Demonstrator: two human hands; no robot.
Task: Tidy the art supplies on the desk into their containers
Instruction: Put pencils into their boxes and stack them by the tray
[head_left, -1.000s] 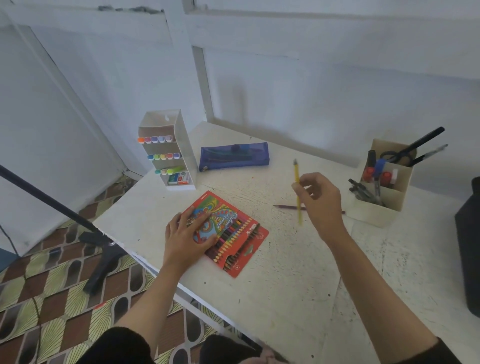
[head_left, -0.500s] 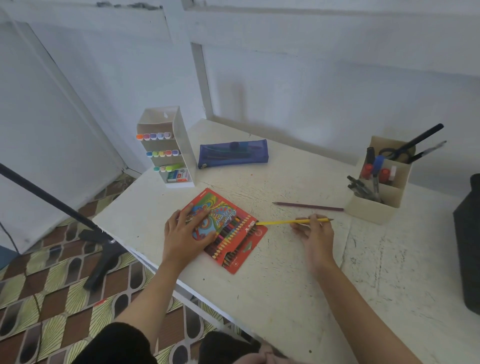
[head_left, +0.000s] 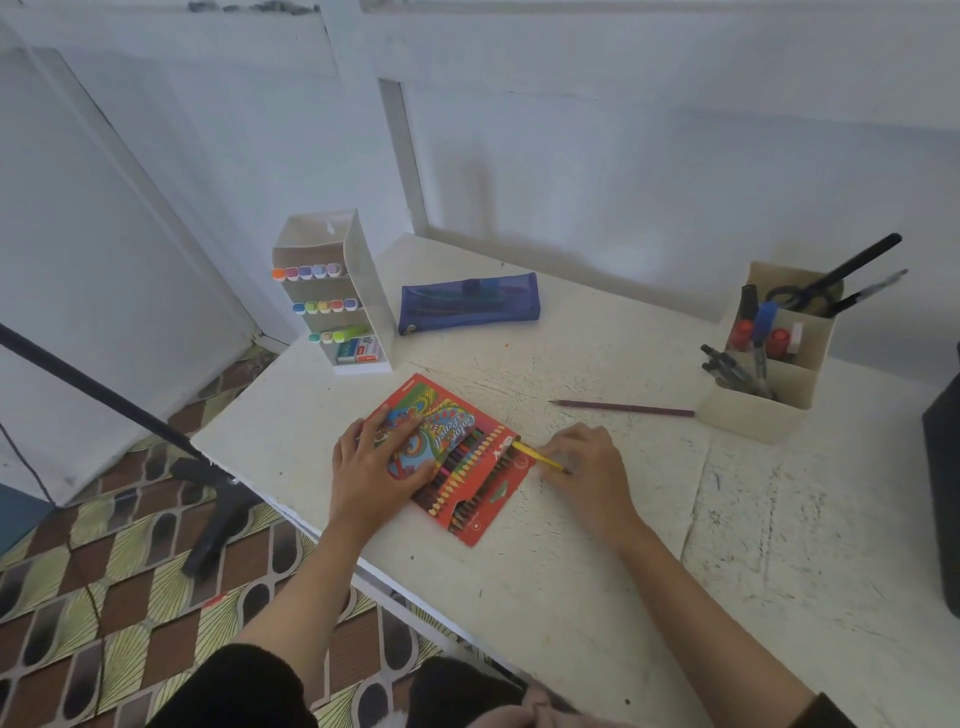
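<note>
1. Now the right hand (head_left: 587, 470), just right of the frame's centre, has its fingers curled down over a yellow pencil (head_left: 537, 457) and pinches it low against the white surface (head_left: 571, 597)
2. That pencil lies slanted, with its upper-left end touching the right edge of the red coloured-pencil box (head_left: 470, 483) and its lower-right end tucked under the fingers
3. To the left, the left hand (head_left: 374, 462) lies flat on the patterned left half of the box, fingers straight and spread, pressing down and gripping nothing
4. Between the two hands the box lies open on a diagonal, with rows of coloured pencils showing inside
5. Above the right hand and apart from it, a purple pencil (head_left: 623, 409) lies loose on the surface, its right end near a beige organiser (head_left: 753, 415)
6. At the right of the frame, the organiser holds pens (head_left: 732, 366), some markers and black-handled scissors (head_left: 795, 297) standing in its compartments
7. Above centre, a blue pencil case (head_left: 470, 302) lies flat near the wall
8. Just left of the case stands a white tiered stand (head_left: 371, 291) with rows of colour-capped markers (head_left: 311, 271)
9. At the left edge a black pole (head_left: 104, 389) slants over the patterned floor (head_left: 78, 571)
</note>
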